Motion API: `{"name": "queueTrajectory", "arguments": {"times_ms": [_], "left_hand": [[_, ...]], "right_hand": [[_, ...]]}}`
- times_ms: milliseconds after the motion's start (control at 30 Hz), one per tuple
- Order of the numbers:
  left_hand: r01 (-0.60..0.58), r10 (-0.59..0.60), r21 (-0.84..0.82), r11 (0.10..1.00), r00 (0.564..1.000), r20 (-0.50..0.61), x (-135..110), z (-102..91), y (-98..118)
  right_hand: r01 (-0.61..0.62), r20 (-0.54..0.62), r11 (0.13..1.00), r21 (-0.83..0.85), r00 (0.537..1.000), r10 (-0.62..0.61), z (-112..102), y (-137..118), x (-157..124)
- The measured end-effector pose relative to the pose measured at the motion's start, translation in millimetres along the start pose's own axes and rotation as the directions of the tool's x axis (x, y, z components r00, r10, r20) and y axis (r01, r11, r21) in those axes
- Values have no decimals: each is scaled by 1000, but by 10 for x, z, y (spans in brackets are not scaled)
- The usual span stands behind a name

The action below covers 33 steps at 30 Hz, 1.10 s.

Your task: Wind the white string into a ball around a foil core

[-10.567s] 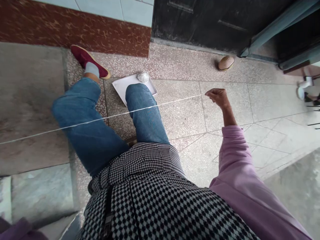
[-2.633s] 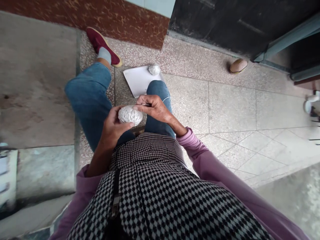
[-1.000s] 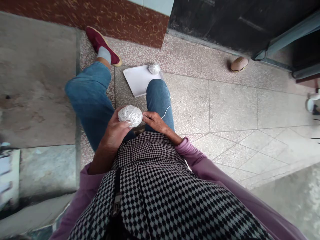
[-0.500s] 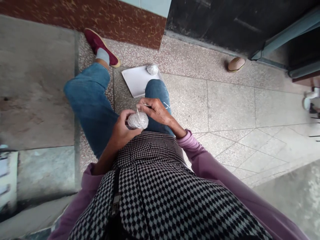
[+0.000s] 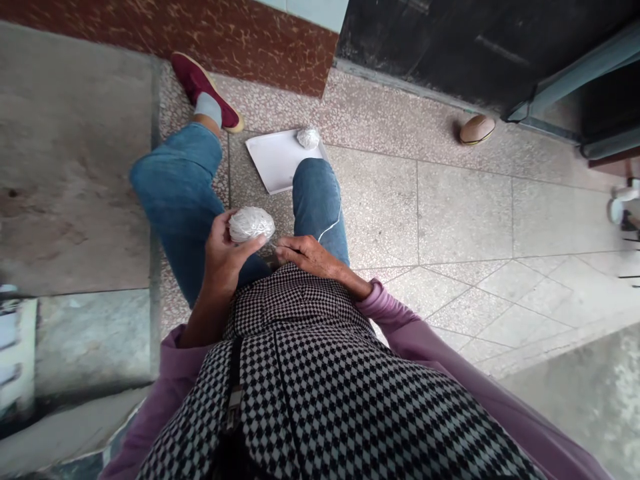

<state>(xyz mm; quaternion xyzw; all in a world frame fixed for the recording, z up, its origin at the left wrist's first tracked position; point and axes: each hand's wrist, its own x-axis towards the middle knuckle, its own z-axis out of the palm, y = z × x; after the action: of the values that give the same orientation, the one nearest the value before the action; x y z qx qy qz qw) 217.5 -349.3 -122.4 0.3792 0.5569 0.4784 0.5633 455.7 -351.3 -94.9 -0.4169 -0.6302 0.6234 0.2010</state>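
My left hand (image 5: 223, 257) grips a white ball of string (image 5: 251, 225) above my lap, its fingers around the left side and the thumb along the lower edge. To the right of the ball, my right hand (image 5: 309, 256) is closed in a pinch on the string (image 5: 330, 229). The string comes out behind that hand and runs over my right knee. Past the knee, a second white ball (image 5: 308, 138) rests at the far right corner of a shallow white tray (image 5: 273, 160) on the floor; my knee hides part of the tray.
A red shoe (image 5: 200, 87) is on my left foot near the brown marbled wall base (image 5: 240, 50). A tan rounded object (image 5: 477, 129) sits on the tiled floor (image 5: 463, 200) beside a dark panel (image 5: 420, 60). White items (image 5: 620, 203) stand at the far right edge.
The ball in my left hand has moved left and up, turning its wound side upward. My right hand has dropped lower, away from the top of the ball. More string shows over my knee.
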Motion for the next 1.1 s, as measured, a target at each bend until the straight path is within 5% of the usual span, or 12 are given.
{"name": "queueTrajectory", "arguments": {"times_ms": [100,200,367,467,800,933,1100], "left_hand": [[7,9,180,984,996,-89,-20,36,45],[-27,27,284,959,1000,4,-58,63,114],[123,-155,119,985,937,315,-125,57,235],[226,-211,5,974,899,383,-134,55,261],[242,-193,-195,950,952,239,-145,105,232],[155,-137,-388,909,988,73,-76,142,196],[81,-85,-275,958,996,-1,40,65,103]], "right_hand": [[25,2,999,-27,1000,-25,-119,-196,-21],[18,-54,998,-63,998,-22,-287,-382,61],[-24,-151,999,-36,988,18,-456,-532,271],[-17,-179,999,33,984,23,-426,-502,357],[-68,-184,967,244,976,115,-266,-131,521],[-49,-167,989,141,983,73,-145,-103,438],[-49,-38,998,-33,998,48,10,-215,184]]}}
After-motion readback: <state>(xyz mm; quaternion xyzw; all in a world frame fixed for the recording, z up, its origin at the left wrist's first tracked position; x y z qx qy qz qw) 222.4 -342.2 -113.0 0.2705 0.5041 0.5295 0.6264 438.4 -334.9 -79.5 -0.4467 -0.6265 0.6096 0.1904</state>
